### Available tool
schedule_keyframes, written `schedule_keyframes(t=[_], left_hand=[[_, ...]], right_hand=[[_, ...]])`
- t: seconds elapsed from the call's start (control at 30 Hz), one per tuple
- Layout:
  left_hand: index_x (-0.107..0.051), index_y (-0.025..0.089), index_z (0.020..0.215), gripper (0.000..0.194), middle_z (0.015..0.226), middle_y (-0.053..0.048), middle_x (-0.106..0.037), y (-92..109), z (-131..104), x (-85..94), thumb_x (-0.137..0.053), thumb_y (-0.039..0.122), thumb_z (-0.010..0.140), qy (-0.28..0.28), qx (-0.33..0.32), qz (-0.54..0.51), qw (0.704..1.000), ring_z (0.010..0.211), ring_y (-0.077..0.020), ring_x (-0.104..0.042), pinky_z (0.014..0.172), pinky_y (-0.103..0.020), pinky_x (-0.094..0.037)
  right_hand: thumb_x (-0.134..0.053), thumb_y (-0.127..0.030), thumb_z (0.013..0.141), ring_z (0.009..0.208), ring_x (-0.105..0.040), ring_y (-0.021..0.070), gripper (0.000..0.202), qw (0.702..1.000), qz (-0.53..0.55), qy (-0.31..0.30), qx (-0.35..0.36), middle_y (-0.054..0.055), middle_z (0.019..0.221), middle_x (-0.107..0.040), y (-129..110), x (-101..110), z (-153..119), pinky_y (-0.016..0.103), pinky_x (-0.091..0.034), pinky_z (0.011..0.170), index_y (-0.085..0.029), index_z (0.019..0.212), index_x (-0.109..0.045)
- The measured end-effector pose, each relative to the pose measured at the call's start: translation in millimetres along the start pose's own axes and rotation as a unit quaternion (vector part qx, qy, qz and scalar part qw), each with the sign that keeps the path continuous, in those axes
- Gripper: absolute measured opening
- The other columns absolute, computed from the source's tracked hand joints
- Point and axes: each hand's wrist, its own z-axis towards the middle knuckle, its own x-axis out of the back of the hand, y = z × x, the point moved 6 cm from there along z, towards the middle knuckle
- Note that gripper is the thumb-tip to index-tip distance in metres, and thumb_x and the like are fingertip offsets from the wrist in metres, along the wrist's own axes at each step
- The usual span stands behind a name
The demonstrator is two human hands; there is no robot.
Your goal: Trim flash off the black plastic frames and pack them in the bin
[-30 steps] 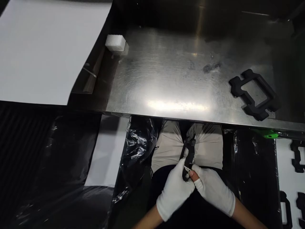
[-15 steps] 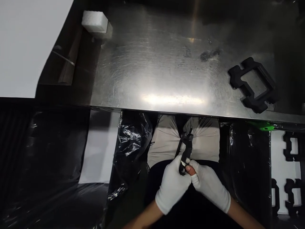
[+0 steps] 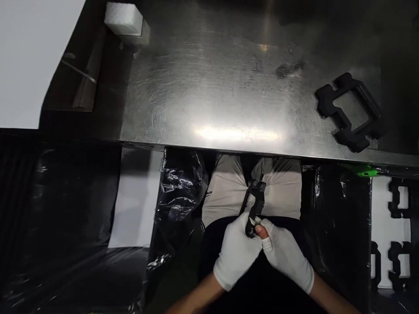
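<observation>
Above my lap, my left hand (image 3: 238,250) is closed around the lower end of a black notched frame (image 3: 258,198), seen nearly edge-on. My right hand (image 3: 285,250) meets it there, fingers closed at the same end and the bare thumb pressed against the frame's edge. Both hands wear white gloves; the right thumb pokes out of its glove. A small pale bit shows between the fingertips, too small to name. A similar black frame with a rectangular opening (image 3: 338,124) lies on the metal table at the right.
The scratched metal table (image 3: 209,96) ends in front of my knees. A white foam block (image 3: 123,19) stands at its back left, near a large white panel (image 3: 32,56). More black frames (image 3: 394,261) lie on a white sheet at the lower right. Black plastic (image 3: 180,183) hangs left of my legs.
The view has shifted slightly, so the table's things sit a little higher in the picture. Both hands keep their hold on the frame, with hardly any movement.
</observation>
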Motion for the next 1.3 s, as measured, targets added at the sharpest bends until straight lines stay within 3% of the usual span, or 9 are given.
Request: schedule_keyframes(t=[0.43,0.6,0.7,0.8,0.9,1.0,1.13,1.2,1.3], left_hand=[[-0.063,0.021,0.081,0.005,0.073,0.001,-0.066,4,-1,5.2,-0.065,0.022,0.076,0.025,-0.005,0.010,1.000,0.069,-0.0165,-0.059,0.068,-0.029,-0.049],[-0.074,0.019,0.108,0.035,0.085,0.001,-0.070,4,4,18.6,-0.059,0.017,0.077,0.014,0.005,0.011,1.000,0.078,-0.0184,-0.065,0.080,-0.031,-0.055],[-0.073,0.020,0.102,0.024,0.078,0.002,-0.065,11,9,26.5,-0.060,0.019,0.083,-0.013,0.005,0.051,0.999,0.074,-0.0184,-0.064,0.075,-0.030,-0.055],[-0.078,0.021,0.109,0.030,0.093,-0.002,-0.078,24,16,30.8,-0.060,0.019,0.086,-0.060,-0.025,0.083,0.994,0.085,-0.0215,-0.073,0.083,-0.032,-0.059],[-0.081,0.024,0.128,0.044,0.117,-0.004,-0.086,32,22,38.9,-0.062,0.021,0.089,-0.087,-0.054,0.113,0.988,0.106,-0.0267,-0.080,0.103,-0.039,-0.062],[-0.083,0.024,0.132,0.042,0.125,-0.005,-0.086,29,26,56.5,-0.066,0.031,0.094,-0.081,-0.047,0.114,0.989,0.120,-0.0298,-0.080,0.114,-0.043,-0.060],[-0.086,0.024,0.126,0.039,0.128,-0.006,-0.085,20,29,80.2,-0.073,0.040,0.094,-0.081,-0.038,0.110,0.990,0.124,-0.0300,-0.079,0.119,-0.044,-0.058],[-0.084,0.024,0.128,0.042,0.125,-0.006,-0.085,20,27,90.6,-0.078,0.041,0.091,-0.036,-0.060,0.120,0.990,0.120,-0.0297,-0.079,0.114,-0.044,-0.061],[-0.084,0.025,0.116,0.028,0.110,-0.005,-0.084,29,10,106.2,-0.079,0.038,0.092,0.180,-0.139,0.130,0.965,0.106,-0.0262,-0.078,0.103,-0.042,-0.062]], right_hand=[[-0.020,-0.065,0.118,0.063,-0.070,0.0194,0.061,0.999,-0.009,-0.032,-0.006,0.005,0.079,-0.074,7,3,3,0.028,-0.044,0.055,-0.024,0.097,-0.060],[-0.035,-0.068,0.116,0.065,-0.066,0.0174,0.055,0.995,-0.012,-0.088,0.037,0.000,0.080,-0.072,8,32,1,0.029,-0.049,0.061,-0.025,0.093,-0.061],[-0.051,-0.067,0.113,0.067,-0.064,0.0171,0.047,0.999,0.033,0.005,0.012,-0.001,0.081,-0.069,9,66,12,0.029,-0.053,0.062,-0.026,0.094,-0.064],[-0.062,-0.065,0.108,0.094,-0.074,0.0226,0.041,0.989,0.018,0.138,0.055,0.007,0.114,-0.076,2,96,37,0.034,-0.063,0.077,-0.026,0.118,-0.071],[-0.069,-0.054,0.107,0.124,-0.073,0.0263,0.037,0.989,-0.021,0.075,0.127,0.007,0.139,-0.075,-5,95,68,0.039,-0.061,0.101,-0.029,0.135,-0.072],[-0.073,-0.037,0.107,0.107,-0.079,0.0214,0.014,0.992,-0.044,-0.008,0.117,-0.001,0.117,-0.083,2,86,83,0.035,-0.060,0.097,-0.032,0.119,-0.078],[-0.078,-0.033,0.104,0.102,-0.079,0.0189,0.017,0.990,-0.036,-0.033,0.136,-0.003,0.116,-0.083,4,73,76,0.031,-0.057,0.094,-0.033,0.121,-0.079],[-0.074,-0.034,0.106,0.102,-0.078,0.0188,0.014,0.991,-0.017,-0.009,0.129,-0.002,0.114,-0.083,6,68,72,0.030,-0.056,0.092,-0.032,0.119,-0.079],[-0.070,-0.041,0.105,0.097,-0.077,0.0212,0.017,0.994,0.016,0.086,0.064,0.002,0.105,-0.082,16,69,73,0.032,-0.055,0.087,-0.028,0.109,-0.080]])
